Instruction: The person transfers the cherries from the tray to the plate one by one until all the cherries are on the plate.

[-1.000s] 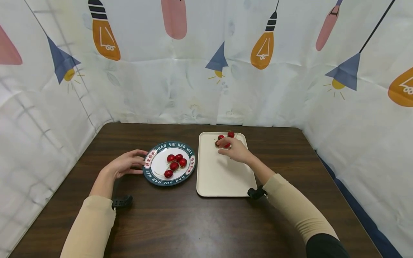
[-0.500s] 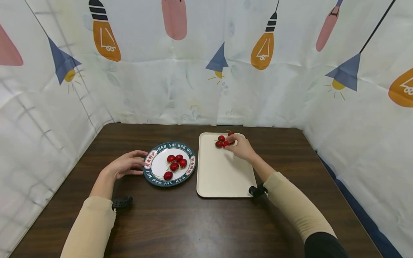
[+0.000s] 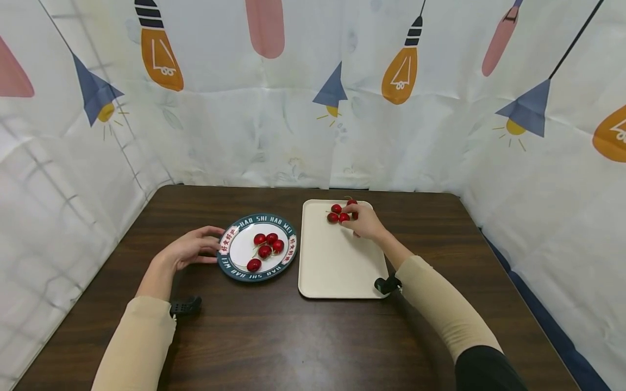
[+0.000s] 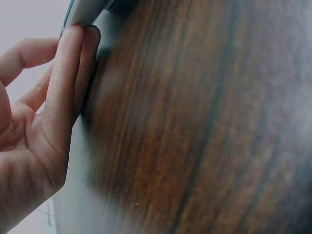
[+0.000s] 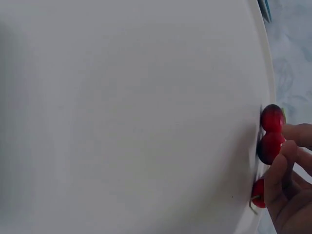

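My left hand (image 3: 195, 248) lies beside the round plate (image 3: 281, 271), its relaxed fingertips touching the blue-green patterned rim. In the left wrist view the fingers (image 4: 63, 87) reach up to the edge of the plate (image 4: 90, 10). Several red cherries (image 3: 264, 251) with stems sit on the plate's white middle. At the far end of a cream rectangular tray (image 3: 337, 266), my right hand (image 3: 368, 224) pinches a cherry (image 3: 344, 217) between thumb and fingers. More cherries (image 3: 333, 218) lie close around it, one partly hidden by the fingers. The right wrist view shows the pinched cherry (image 5: 269, 148) beside another.
Plate and tray stand side by side, a narrow gap apart, on a dark wood-grain table (image 3: 254, 336). White cloth (image 3: 254, 130) printed with lamps and bulbs hangs behind and on both sides. A black wrist strap (image 3: 186, 307) is on the left wrist.
My right hand has shifted slightly right across the tray's far end and closed its fingertips on a cherry. On the plate, the nearest cherry has rolled slightly. My left hand stays put.
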Motion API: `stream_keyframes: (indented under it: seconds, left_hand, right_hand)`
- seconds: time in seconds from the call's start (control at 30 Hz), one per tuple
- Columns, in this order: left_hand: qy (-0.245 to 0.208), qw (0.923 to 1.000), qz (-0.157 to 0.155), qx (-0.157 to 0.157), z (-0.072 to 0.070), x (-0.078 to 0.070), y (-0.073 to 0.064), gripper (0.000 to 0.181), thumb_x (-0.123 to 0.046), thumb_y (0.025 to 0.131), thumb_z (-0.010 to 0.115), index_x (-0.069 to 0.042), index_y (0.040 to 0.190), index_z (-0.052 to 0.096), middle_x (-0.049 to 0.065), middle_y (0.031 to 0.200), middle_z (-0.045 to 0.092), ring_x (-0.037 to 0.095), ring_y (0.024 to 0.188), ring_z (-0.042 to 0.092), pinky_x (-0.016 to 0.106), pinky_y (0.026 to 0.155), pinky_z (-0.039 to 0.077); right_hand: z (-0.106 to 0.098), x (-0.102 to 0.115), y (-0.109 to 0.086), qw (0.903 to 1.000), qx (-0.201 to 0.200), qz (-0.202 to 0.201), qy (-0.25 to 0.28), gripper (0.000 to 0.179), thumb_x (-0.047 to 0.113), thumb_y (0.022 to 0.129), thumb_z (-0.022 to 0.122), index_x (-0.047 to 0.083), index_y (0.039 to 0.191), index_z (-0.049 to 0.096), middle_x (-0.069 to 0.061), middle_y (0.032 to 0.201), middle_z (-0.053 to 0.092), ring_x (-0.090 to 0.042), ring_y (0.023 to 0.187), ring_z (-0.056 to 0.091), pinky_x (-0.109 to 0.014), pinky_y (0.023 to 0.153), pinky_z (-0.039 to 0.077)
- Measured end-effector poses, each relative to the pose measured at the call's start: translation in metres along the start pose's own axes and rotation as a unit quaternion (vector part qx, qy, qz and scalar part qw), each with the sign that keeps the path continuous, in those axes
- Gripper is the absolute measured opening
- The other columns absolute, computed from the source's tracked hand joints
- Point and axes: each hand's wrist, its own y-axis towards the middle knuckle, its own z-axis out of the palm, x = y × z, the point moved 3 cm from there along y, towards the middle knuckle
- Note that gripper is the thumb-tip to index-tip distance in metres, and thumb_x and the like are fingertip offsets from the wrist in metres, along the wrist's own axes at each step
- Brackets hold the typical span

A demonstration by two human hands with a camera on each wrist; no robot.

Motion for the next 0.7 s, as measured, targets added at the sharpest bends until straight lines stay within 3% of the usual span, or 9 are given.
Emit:
stream_keyframes:
  seconds: [0.1, 0.3, 0.7]
  left_hand:
    - [0.003, 1.0, 0.004, 0.003, 0.0005, -0.0004, -0.0004, 0.063, -0.011, 0.103, 0.06, -0.004, 0.158, 0.028, 0.021, 0.13, 0.047, 0.023, 0.101, 0.062, 0.041, 0.089, 0.059]
    - [0.004, 1.0, 0.005, 0.003, 0.0012, -0.0009, -0.0005, 0.064, -0.011, 0.103, 0.06, -0.004, 0.158, 0.028, 0.022, 0.131, 0.046, 0.024, 0.101, 0.062, 0.041, 0.09, 0.059]
    - [0.001, 1.0, 0.001, 0.004, 0.0002, 0.0003, 0.0005, 0.064, -0.01, 0.103, 0.06, -0.004, 0.158, 0.027, 0.022, 0.132, 0.045, 0.024, 0.102, 0.061, 0.042, 0.091, 0.059]
  right_hand:
    - [0.0016, -0.0005, 0.0012, 0.9999, 0.001, 0.009, -0.007, 0.04, 0.011, 0.097, 0.071, 0.004, 0.135, 0.062, -0.015, 0.095, 0.061, -0.015, 0.045, 0.05, -0.025, 0.048, 0.045]
    - [0.0032, 0.0004, 0.0024, 0.9995, -0.009, 0.0, -0.032, 0.034, 0.01, 0.095, 0.073, 0.002, 0.127, 0.065, -0.014, 0.118, 0.064, -0.015, 0.05, 0.055, -0.025, 0.051, 0.05]
    - [0.0025, 0.0039, -0.0001, 0.9988, -0.004, 0.001, -0.048, 0.033, 0.012, 0.094, 0.075, 0.003, 0.124, 0.065, -0.014, 0.116, 0.067, -0.018, 0.064, 0.058, -0.027, 0.056, 0.052]
